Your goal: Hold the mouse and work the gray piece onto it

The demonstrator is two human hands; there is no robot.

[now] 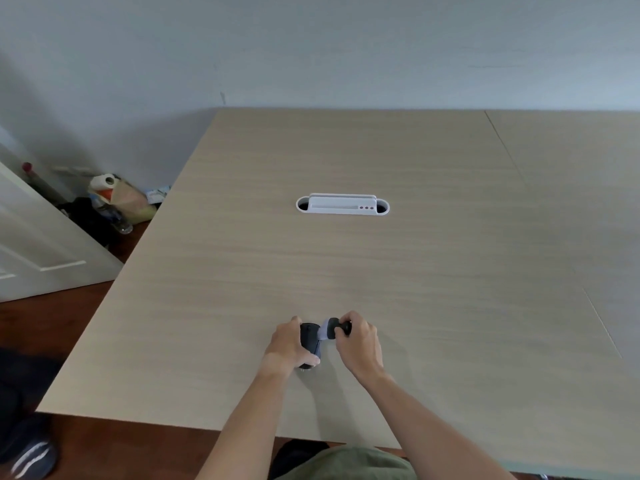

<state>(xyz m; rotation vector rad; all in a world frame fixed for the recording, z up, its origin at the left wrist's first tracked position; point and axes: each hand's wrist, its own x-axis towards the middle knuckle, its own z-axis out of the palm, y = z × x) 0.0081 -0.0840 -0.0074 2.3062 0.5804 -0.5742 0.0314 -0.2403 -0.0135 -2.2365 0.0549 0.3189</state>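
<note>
One dark handheld device (309, 344), a stubby black body with a pale grey neck and a round black head, sits low over the near part of one light wood-grain table (346, 265), well short of the white cable grommet (342, 205) that is set into the middle of the tabletop. Two bare hands are on it. The left hand (290, 344) grips the black body, fingers curled over its far side and the thumb lying along its near side, so the lower end of the body pokes out beneath the palm. The right hand (356, 342) pinches the small black tip (345, 328) at the end of the head, with its fingers bent round it; the head itself (331, 329) shows between the two hands, angled up and to the right of the body. Whether the device's lower end touches the table or hangs just above it cannot be told. The grommet is one long oval with a dark opening at each end, two in all, and three small reddish dots in a row near its right end. A seam runs across the tabletop to the right of the grommet. Off the table's left edge, on the dark floor by the wall, lie one roll of paper towel (105, 182), a clear plastic bottle (116, 216) and some bags, beside one white door (38, 244). Left of the forearms, on the floor, is one dark shoe with pale stripes (33, 457).
</note>
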